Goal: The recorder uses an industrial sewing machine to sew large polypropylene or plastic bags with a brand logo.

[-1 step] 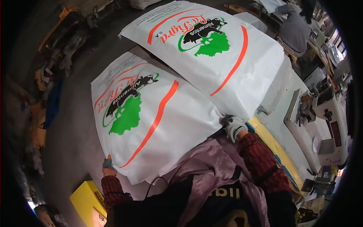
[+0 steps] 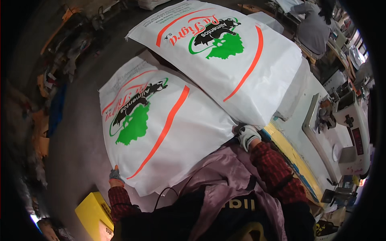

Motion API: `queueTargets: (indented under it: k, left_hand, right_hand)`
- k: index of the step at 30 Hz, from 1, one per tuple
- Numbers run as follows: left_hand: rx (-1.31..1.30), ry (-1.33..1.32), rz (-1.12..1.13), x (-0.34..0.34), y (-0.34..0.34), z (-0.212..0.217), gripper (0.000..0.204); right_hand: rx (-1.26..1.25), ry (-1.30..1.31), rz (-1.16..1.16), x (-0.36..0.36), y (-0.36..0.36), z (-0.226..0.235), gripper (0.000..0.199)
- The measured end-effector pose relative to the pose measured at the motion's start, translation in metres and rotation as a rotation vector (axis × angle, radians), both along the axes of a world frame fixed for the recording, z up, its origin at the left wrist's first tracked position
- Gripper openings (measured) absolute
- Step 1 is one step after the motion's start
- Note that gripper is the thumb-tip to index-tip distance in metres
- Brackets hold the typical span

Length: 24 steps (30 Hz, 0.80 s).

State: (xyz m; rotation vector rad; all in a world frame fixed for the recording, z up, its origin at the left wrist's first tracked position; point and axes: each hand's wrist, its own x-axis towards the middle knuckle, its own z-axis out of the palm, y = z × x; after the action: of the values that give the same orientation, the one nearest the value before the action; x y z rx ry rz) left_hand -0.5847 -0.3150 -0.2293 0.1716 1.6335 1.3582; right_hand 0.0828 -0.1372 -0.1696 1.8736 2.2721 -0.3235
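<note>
A white woven sack (image 2: 161, 136), printed in green, black and red, stretches between my two hands. My left hand (image 2: 115, 174), in a grey glove with bare fingertips, is closed on its near left corner. My right hand (image 2: 246, 134), in a grey and white glove, grips its near right corner; the fingertips are partly hidden. A pile of similar sacks (image 2: 273, 68) lies to the upper right, partly on a table, and overlaps the far right edge of the held sack.
On the right, a white sewing machine (image 2: 354, 136) stands on the pale tabletop (image 2: 299, 132), which has a yellow front edge (image 2: 289, 154). A yellow box (image 2: 92, 215) is at the lower left. A person (image 2: 315, 30) sits at the far right. Scraps and piles line the left side.
The far left edge of the held sack has shifted slightly right and its surface bulges more. My right hand has turned a little, while my left hand stays nearly still.
</note>
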Motion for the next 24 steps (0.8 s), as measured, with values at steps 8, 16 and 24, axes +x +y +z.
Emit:
queueTargets:
  k: [8, 16, 24]
  left_hand:
    - [-0.198, 0.613, 0.018, 0.026, -0.040, -0.058, 0.065]
    - [-0.745, 0.767, -0.918, 0.163, -0.089, -0.002, 0.047]
    - [-1.109, 1.278, -0.870, 0.200, -0.057, -0.027, 0.048]
  right_hand:
    - [0.076, 0.343, -0.284, 0.037, -0.007, -0.090, 0.043]
    - [-0.304, 0.326, -0.264, 0.035, 0.012, -0.072, 0.048]
    - [-0.399, 0.390, -0.271, 0.028, 0.006, -0.055, 0.046]
